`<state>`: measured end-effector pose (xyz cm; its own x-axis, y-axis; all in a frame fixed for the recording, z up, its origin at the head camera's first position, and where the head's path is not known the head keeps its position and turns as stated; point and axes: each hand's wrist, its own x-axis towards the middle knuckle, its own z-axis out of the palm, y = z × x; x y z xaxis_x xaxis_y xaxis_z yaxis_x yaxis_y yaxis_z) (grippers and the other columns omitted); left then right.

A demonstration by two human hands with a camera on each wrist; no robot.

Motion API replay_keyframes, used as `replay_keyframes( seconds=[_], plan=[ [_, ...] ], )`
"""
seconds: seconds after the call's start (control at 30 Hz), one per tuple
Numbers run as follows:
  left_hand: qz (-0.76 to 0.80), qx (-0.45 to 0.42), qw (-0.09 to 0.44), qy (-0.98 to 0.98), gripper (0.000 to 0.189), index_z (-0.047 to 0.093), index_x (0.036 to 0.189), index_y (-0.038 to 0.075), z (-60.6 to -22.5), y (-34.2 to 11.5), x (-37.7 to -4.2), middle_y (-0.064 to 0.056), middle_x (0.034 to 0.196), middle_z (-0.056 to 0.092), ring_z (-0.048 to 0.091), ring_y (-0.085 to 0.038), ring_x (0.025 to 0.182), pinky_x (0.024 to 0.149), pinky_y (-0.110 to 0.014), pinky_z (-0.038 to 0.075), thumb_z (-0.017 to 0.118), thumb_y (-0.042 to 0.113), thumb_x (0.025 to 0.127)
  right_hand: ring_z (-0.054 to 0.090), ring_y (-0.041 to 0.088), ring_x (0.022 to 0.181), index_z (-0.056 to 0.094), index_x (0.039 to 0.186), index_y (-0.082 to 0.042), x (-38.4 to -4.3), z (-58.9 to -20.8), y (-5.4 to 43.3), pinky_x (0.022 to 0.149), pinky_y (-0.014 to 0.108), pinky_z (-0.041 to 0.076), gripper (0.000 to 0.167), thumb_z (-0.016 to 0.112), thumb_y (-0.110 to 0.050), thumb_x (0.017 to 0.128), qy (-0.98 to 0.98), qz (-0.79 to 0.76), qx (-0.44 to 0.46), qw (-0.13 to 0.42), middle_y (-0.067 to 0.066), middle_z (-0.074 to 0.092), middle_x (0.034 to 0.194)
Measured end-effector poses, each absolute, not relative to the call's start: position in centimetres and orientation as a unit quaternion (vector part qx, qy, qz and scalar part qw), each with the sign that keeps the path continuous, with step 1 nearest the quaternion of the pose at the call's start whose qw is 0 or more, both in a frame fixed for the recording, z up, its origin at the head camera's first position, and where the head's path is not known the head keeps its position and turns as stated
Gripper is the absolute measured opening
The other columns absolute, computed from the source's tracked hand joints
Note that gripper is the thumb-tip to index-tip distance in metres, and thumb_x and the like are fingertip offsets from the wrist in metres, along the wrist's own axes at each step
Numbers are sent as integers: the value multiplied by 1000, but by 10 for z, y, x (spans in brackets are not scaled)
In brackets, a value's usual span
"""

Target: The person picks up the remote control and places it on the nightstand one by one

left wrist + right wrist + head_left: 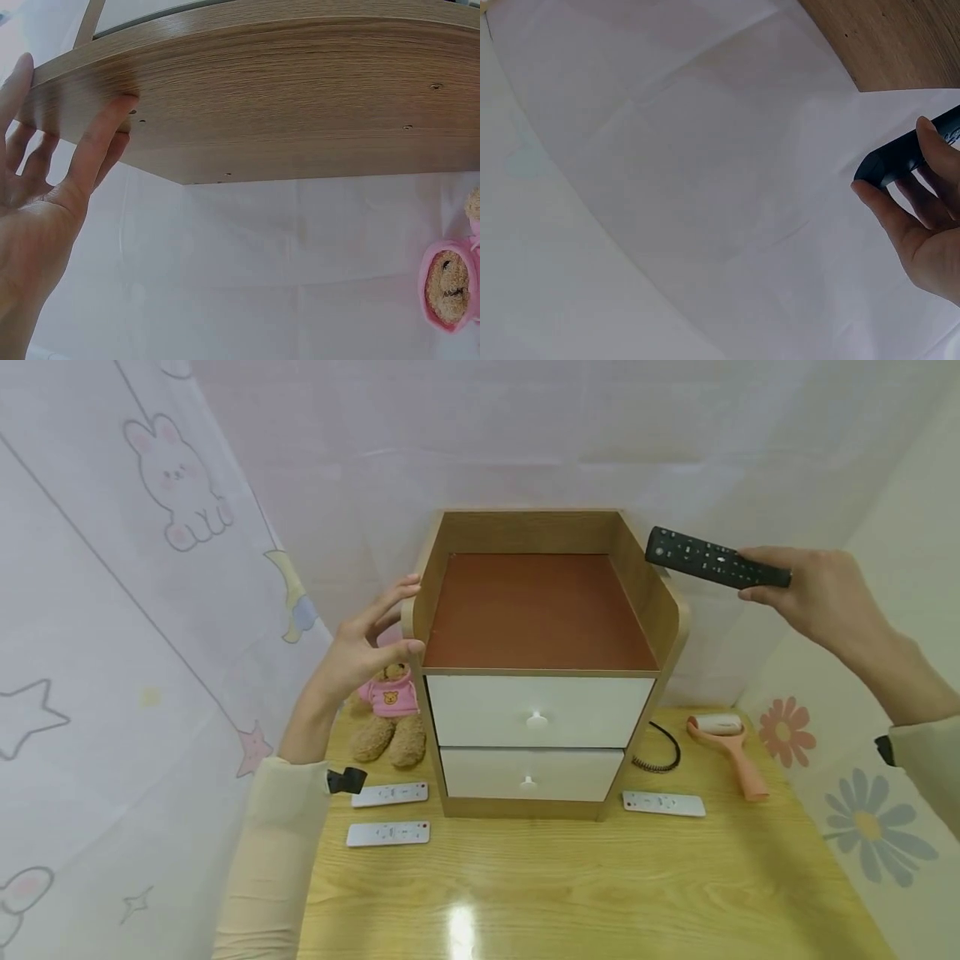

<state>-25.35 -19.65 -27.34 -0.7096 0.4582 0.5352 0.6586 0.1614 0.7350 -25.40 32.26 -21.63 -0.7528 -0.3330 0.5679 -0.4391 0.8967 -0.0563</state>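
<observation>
A black remote control (pixel 716 560), its buttons facing up, is gripped near one end by my right hand (pixel 828 597), above the right side of a small wooden cabinet (pixel 555 610). In the right wrist view the thumb and fingers curl around the black remote (pixel 900 159). At the cabinet's left side, my left hand (pixel 360 643) has its thumb and fingers spread apart. The left wrist view shows this hand (pixel 45 210) with fingers at the outer face of the wooden side panel (pixel 285 97). The cabinet has two white drawers (pixel 487 710), both closed.
Two white remotes (pixel 388 833) lie left of the cabinet, below a teddy bear (pixel 393 710) in pink. To the right are another white remote (pixel 663 803), a coiled black cord (pixel 663 767) and an orange lint roller (pixel 738 760). Printed cloth hangs behind the wooden table (pixel 540 885).
</observation>
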Motion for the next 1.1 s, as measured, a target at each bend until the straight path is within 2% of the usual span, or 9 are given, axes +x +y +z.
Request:
replay_keyframes(
  seconds=[0.1,0.3,0.5,0.63,0.87,1.1],
  plan=[
    [-530,-373,97,-755,67,40,145,2,-273,-196,-254,-4,157,28,28,-23,142,115,-41,29,67,-9,85,54,29,64,62,125,2,-259,-210,320,50,23,29,48,77,-2,79,-938,84,207,266,31,64,110],
    [-529,-365,93,-760,67,40,145,4,-273,-196,-254,-2,157,27,28,-21,142,115,-43,29,68,-7,85,53,31,65,61,126,2,-267,-195,312,51,33,36,48,76,-4,81,-948,61,207,234,33,64,105],
    [-526,-369,96,-760,67,39,145,3,-273,-196,-255,-4,157,28,28,-19,142,115,-43,28,68,-7,85,58,39,78,62,123,5,-268,-182,299,62,48,43,47,77,-4,79,-950,52,221,216,33,63,107],
    [-524,-370,101,-760,67,39,145,3,-273,-197,-255,-4,157,28,27,-18,143,115,-42,28,68,-7,85,59,41,81,63,122,5,-270,-175,290,67,53,44,46,77,-6,80,-951,42,227,206,33,64,106],
    [-528,-364,92,-762,68,39,146,5,-273,-198,-256,-1,157,28,28,-17,142,115,-44,27,69,-4,86,54,33,73,64,122,3,-279,-166,277,58,41,38,46,78,-7,80,-953,29,233,190,31,66,101],
    [-528,-370,98,-758,69,39,146,5,-274,-196,-257,-3,157,27,26,-17,143,116,-42,27,68,-6,85,50,32,75,64,122,1,-285,-158,266,59,38,35,45,77,-8,80,-955,23,238,175,29,67,102]
  ],
)
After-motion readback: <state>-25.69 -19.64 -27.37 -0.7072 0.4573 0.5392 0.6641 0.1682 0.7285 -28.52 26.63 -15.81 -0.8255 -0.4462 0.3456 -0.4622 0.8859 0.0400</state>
